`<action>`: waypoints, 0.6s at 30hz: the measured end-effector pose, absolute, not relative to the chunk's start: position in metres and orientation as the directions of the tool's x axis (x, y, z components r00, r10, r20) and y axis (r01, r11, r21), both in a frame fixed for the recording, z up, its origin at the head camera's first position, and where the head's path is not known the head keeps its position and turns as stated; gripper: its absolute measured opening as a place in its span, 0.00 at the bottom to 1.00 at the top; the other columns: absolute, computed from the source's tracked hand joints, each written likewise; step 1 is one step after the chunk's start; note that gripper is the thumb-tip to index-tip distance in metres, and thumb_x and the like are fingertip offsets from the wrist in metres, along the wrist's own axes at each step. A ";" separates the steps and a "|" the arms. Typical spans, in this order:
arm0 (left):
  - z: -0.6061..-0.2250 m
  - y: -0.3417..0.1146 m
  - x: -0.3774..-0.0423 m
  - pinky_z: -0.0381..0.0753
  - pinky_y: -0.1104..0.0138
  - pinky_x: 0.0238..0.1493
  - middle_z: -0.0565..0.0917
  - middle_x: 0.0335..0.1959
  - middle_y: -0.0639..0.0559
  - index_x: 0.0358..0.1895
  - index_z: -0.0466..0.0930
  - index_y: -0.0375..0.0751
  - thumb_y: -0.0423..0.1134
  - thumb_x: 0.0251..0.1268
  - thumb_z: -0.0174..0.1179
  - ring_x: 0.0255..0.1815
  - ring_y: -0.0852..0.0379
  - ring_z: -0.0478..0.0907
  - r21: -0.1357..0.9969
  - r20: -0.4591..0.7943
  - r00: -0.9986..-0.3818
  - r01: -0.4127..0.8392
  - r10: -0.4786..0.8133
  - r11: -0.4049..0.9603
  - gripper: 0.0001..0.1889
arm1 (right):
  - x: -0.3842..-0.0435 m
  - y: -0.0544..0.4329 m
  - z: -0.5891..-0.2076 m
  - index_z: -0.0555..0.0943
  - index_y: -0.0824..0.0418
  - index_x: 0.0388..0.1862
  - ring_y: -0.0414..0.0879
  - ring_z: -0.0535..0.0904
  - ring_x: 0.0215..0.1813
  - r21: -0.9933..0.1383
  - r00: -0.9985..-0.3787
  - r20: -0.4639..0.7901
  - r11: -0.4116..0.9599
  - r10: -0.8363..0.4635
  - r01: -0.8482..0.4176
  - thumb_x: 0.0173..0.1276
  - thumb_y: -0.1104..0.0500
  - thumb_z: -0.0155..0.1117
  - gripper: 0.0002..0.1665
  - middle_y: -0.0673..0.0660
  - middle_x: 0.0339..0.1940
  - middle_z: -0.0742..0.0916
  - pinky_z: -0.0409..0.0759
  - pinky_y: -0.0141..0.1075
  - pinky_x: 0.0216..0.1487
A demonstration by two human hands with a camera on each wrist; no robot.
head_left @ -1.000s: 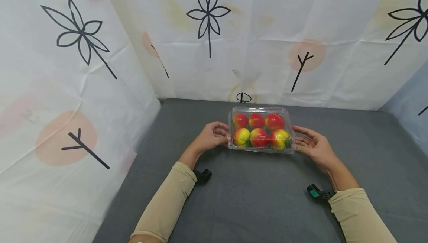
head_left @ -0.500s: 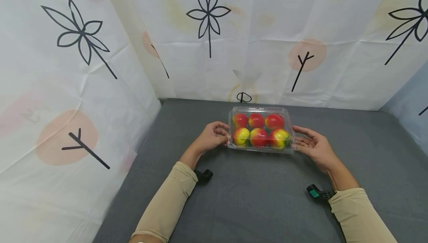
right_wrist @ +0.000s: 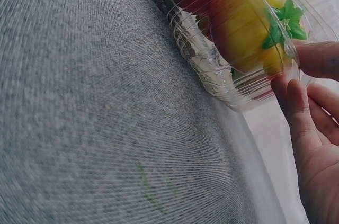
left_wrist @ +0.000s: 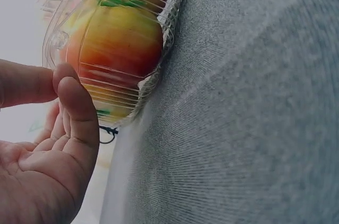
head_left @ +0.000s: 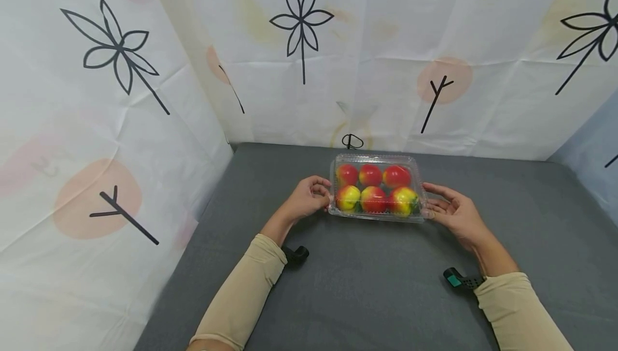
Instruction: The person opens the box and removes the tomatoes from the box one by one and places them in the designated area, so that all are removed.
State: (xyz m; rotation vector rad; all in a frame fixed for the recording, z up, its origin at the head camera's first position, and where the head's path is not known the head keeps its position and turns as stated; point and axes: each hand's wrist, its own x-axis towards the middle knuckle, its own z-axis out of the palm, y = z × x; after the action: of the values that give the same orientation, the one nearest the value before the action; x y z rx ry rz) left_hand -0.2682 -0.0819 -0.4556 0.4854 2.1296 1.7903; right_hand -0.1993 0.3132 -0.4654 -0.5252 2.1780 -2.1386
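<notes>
A clear plastic clamshell box (head_left: 374,218) with its lid down rests on the cloth at the far middle of the table. Inside it lie two rows of red-and-yellow fruits (head_left: 374,199); the wrist views show green leafy caps on some. At the box's left end, my left hand (head_left: 306,196) pinches the rim between thumb and forefinger, as the left wrist view shows close up. My right hand (head_left: 456,211) grips the opposite end, thumb and fingertips (right_wrist: 296,94) meeting at the lid's edge. The box's underside is hidden.
Dark grey cloth (head_left: 376,286) covers the table. White printed fabric (head_left: 367,45) hangs behind it and along the left side, and the box stands close to the back one. Black bands (head_left: 461,278) circle both wrists.
</notes>
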 end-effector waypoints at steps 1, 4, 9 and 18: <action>-0.456 -0.081 -0.268 0.88 0.60 0.41 0.84 0.38 0.45 0.64 0.73 0.29 0.26 0.74 0.60 0.32 0.55 0.82 0.986 -0.022 -0.893 0.054 0.449 0.156 0.18 | -0.199 0.313 -0.465 0.69 0.67 0.80 0.33 0.87 0.58 -0.978 -0.942 0.202 -0.009 -0.267 -0.207 0.73 0.78 0.63 0.38 0.45 0.69 0.81 0.87 0.26 0.53; -0.458 -0.079 -0.269 0.84 0.64 0.39 0.80 0.37 0.48 0.62 0.73 0.27 0.26 0.74 0.60 0.31 0.57 0.78 0.986 0.006 -0.896 0.079 0.444 0.146 0.17 | -0.200 0.311 -0.465 0.68 0.69 0.79 0.33 0.87 0.57 -0.980 -0.946 0.189 0.010 -0.265 -0.199 0.73 0.77 0.64 0.38 0.47 0.66 0.84 0.88 0.27 0.52; -0.461 -0.077 -0.272 0.79 0.68 0.39 0.78 0.38 0.50 0.57 0.75 0.29 0.29 0.77 0.57 0.31 0.58 0.74 0.978 0.053 -0.890 0.139 0.454 0.158 0.11 | -0.201 0.307 -0.464 0.66 0.70 0.80 0.32 0.87 0.57 -0.978 -0.948 0.172 0.070 -0.267 -0.198 0.73 0.74 0.67 0.39 0.47 0.66 0.83 0.87 0.27 0.53; -0.460 -0.086 -0.273 0.87 0.62 0.42 0.82 0.37 0.46 0.65 0.69 0.35 0.34 0.80 0.61 0.32 0.52 0.82 0.982 -0.017 -0.853 0.083 0.522 0.168 0.18 | -0.201 0.307 -0.463 0.66 0.70 0.79 0.34 0.87 0.59 -0.970 -0.943 0.211 0.062 -0.259 -0.234 0.72 0.76 0.67 0.39 0.49 0.70 0.80 0.87 0.27 0.54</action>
State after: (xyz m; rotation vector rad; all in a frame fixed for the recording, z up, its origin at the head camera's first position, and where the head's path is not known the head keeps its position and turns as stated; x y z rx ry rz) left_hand -0.2729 -0.0863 -0.4602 0.5758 2.0998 1.7307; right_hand -0.2013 0.3069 -0.4630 -0.5281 2.2758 -2.0724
